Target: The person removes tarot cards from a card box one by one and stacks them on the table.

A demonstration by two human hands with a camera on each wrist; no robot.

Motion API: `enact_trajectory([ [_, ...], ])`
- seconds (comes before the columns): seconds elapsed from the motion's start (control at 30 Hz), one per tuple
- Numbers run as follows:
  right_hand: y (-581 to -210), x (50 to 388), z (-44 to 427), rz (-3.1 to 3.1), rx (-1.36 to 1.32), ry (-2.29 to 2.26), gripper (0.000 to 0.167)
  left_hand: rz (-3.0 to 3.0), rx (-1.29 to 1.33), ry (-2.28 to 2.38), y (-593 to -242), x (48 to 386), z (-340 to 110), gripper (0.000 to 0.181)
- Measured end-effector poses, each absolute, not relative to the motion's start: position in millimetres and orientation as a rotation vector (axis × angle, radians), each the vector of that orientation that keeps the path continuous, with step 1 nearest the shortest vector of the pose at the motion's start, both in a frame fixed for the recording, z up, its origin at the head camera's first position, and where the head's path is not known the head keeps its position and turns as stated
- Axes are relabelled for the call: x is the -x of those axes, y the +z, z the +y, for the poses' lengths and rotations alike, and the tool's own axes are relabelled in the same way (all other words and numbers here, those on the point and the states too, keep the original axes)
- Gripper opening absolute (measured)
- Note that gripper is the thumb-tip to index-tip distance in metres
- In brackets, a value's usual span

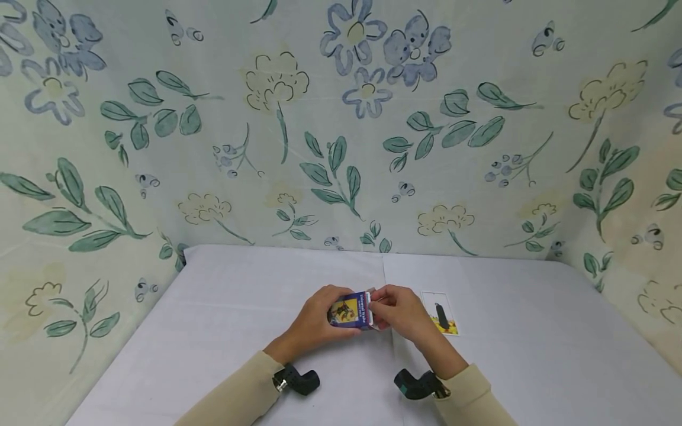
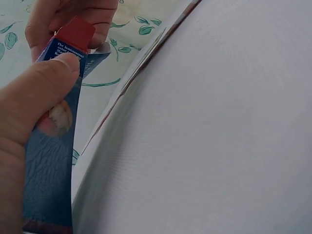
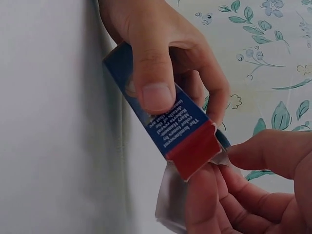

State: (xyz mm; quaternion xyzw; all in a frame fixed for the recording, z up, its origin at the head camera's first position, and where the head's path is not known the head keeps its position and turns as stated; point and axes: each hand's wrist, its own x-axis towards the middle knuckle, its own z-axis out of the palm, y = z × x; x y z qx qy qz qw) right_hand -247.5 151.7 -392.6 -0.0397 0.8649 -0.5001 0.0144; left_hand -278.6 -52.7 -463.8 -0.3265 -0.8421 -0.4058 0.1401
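A blue tarot card box (image 1: 364, 310) with a yellow picture on its front is held above the white table. My left hand (image 1: 315, 318) grips it from the left, with the thumb along the narrow side, as the left wrist view shows. At the box's right end my right hand (image 1: 404, 310) pinches the loosened end flap between thumb and fingers. A red tuck flap (image 3: 195, 155) and a pale flap (image 3: 171, 197) stick out there in the right wrist view. What lies inside the box is hidden.
A picture card (image 1: 440, 313) with a dark figure and yellow at its base lies on the white tablecloth (image 1: 240, 290), just right of my right hand. A flower-printed cloth (image 1: 341, 160) hangs behind and along the table's sides. Black wrist cameras (image 1: 303, 381) sit on both wrists.
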Motion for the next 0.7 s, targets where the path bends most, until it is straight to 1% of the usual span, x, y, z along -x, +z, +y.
enact_trajectory([
  [0.3,-389,249,155,2.718,0.079,-1.549,0.013,-2.428,0.944,-1.198,-464,279,-54,0.07],
  [0.53,-382,246,156,2.671,-0.025,-1.561,0.02,-2.452,0.913,-1.183,-465,277,-54,0.073],
  [0.7,-379,246,160,2.633,-0.066,-1.594,0.022,-2.441,0.914,-1.172,-463,277,-53,0.073],
])
